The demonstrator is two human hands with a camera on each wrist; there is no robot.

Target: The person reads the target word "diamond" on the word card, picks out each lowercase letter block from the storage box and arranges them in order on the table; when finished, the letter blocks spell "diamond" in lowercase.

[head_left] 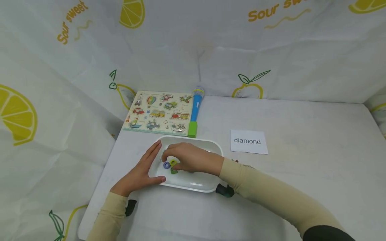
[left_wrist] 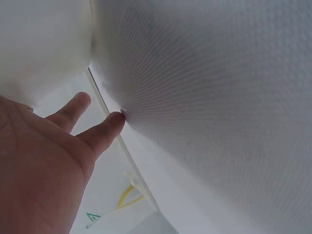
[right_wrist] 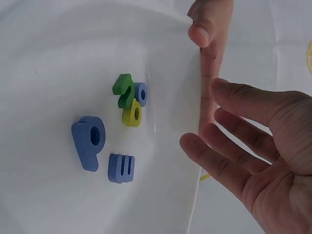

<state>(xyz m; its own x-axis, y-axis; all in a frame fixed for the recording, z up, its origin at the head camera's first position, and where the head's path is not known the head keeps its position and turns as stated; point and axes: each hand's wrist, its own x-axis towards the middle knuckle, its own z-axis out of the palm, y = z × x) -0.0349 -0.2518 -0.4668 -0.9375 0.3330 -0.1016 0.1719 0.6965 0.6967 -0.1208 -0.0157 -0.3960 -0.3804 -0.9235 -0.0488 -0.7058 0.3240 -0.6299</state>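
Cloth printed with yellow lemon slices hangs to the left of the white tray and also behind it. At the tray's left end, the person's left hand touches the rim, its fingers straight and its thumb spread away from them, over the tray's near left corner. Behind the left half of the tray lies a puzzle board with pictures of vehicles, among them a balloon, a car, a bus and a train.

Inside the tray, toward its left end, a blue ring-shaped piece, a yellow piece and a green curved piece sit close together. Near them on the tray's floor are a blue P-shaped piece and a blue m-shaped piece, seen from the right wrist.

Above the tray hangs the right hand, its fingers loosely bent and apart, with nothing between them; whether its thumb touches the green curved piece I cannot tell. Behind the tray, just beside the puzzle board, is a blue toy microphone with a green end. To the tray's right, past tiny coloured bits partly hidden by the sleeve, a white card reading "diamond" lies on the desk.
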